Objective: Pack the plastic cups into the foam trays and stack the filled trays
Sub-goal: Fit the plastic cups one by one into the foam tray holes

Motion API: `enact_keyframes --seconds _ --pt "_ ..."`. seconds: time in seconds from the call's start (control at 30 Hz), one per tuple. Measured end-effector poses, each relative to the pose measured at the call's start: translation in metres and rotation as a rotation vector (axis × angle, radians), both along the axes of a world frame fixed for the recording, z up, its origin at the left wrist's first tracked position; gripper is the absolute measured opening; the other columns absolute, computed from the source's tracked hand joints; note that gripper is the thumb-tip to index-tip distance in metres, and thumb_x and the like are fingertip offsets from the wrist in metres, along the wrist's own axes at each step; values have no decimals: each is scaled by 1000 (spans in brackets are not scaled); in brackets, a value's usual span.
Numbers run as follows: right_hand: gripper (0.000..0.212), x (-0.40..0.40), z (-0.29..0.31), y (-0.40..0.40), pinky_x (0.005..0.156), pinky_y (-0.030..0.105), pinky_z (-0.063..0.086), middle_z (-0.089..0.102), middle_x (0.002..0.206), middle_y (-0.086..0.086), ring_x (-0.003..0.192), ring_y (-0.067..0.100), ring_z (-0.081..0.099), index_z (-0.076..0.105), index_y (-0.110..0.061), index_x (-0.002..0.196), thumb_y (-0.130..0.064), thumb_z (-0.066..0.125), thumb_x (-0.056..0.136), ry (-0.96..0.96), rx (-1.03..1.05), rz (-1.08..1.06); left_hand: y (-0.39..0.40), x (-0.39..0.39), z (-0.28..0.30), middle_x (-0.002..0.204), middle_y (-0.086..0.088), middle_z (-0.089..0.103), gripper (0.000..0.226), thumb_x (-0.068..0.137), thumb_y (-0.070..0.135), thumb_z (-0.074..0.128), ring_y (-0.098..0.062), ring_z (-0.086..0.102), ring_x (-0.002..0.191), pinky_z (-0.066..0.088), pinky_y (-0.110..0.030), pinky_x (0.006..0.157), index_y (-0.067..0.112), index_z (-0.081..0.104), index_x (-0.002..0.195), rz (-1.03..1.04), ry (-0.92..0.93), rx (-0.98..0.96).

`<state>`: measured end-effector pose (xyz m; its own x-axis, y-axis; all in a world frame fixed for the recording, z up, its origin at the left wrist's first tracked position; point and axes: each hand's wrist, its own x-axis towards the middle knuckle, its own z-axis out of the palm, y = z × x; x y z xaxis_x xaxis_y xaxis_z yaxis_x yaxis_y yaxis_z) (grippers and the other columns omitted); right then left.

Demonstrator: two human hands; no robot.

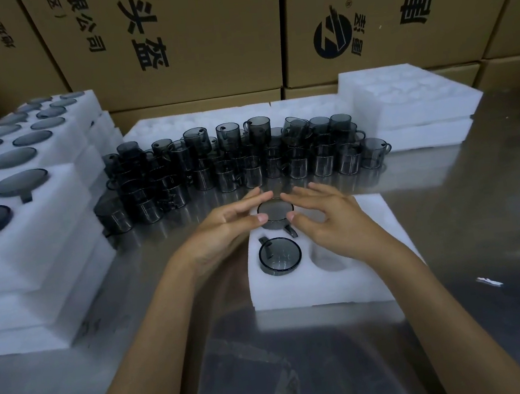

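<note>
filled trays (pixel 28 223) stacked at left | our left hand (pixel 223 230) and right hand (pixel 329 221), fingers straight and apart, flank a cup (pixel 275 212) seating in the foam tray (pixel 321 287) (one cup (pixel 280 255) already in) | step: packing, early | next: fetch from loose cups (pixel 248 159); empty trays (pixel 412 98) right

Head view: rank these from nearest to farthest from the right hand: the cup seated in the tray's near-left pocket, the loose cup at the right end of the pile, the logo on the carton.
From the right hand:
1. Seated cup, just left of it in the tray.
2. Loose cup, beyond, slightly right.
3. Logo, far back, upper right.
</note>
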<state>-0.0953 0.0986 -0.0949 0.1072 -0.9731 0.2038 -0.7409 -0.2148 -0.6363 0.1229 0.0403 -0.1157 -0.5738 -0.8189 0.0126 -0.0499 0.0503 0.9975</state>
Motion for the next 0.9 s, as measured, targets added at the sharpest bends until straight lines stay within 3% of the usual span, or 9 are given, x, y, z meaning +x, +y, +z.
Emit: enact_keyframes --seconds 0.13,0.27,0.33,0.4,0.5,0.57,0.63,0.73,0.9 --pt "44 0 -3 -2 119 36 6 36 157 -18 149 6 16 48 -48 141 -48 53 97 116 19 -31 -2 0 -5 141 5 59 54 81 32 78 -15 54 131 34 -44 116 36 62 133 -7 -7 56" --pt "42 -1 -3 -3 120 38 14 46 151 -17 143 8 32 52 -50 137 -50 55 95 150 -15 -56 0 0 -4 130 1 67 51 82 28 77 -19 63 122 43 -42 108 35 64 130 -16 -15 77" --pt "40 -1 -3 -4 120 40 18 51 146 -19 140 8 38 56 -50 133 -50 57 93 119 -39 -63 0 -2 1 124 4 70 43 81 23 76 -17 65 117 47 -41 103 35 69 122 107 -17 -23" --pt "38 -2 -4 -4 120 39 18 53 143 -21 138 8 39 58 -51 130 -50 59 92 97 -53 -65 -2 -3 7 115 7 72 34 86 11 68 -14 66 111 51 -39 102 34 75 109 421 3 -168" --pt "38 -3 -7 -4 115 32 14 52 143 -22 138 7 38 57 -52 130 -50 58 92 96 -59 -62 -12 13 3 137 -7 57 39 88 7 62 -23 49 129 38 -37 111 21 67 125 962 -374 -490" --pt "38 -3 -8 -4 109 27 11 51 144 -22 139 7 36 56 -51 132 -50 57 93 105 -61 -54 -15 34 -8 157 -15 32 56 88 11 61 -31 20 149 21 -46 119 9 49 143 1091 -725 -520" --pt "39 -2 -8 -4 105 25 10 50 145 -21 139 7 36 55 -50 133 -50 56 94 116 -66 -42 -16 53 -17 164 -15 13 67 88 12 60 -32 0 153 9 -50 122 4 35 150 1116 -895 -515" --pt "40 -3 -7 -2 105 24 9 48 146 -21 139 7 34 54 -49 136 -49 55 95 125 -61 -28 -20 68 -21 165 -16 13 64 87 13 61 -34 -2 152 -1 -47 123 2 41 146 1146 -983 -552" --pt "32 -3 -3 -2 114 28 10 51 143 -17 141 7 30 62 -41 129 -37 57 98 -12 -68 -43 -20 69 -21 157 -21 31 24 85 10 65 -38 11 150 4 -45 123 1 61 107 1217 -903 -583"
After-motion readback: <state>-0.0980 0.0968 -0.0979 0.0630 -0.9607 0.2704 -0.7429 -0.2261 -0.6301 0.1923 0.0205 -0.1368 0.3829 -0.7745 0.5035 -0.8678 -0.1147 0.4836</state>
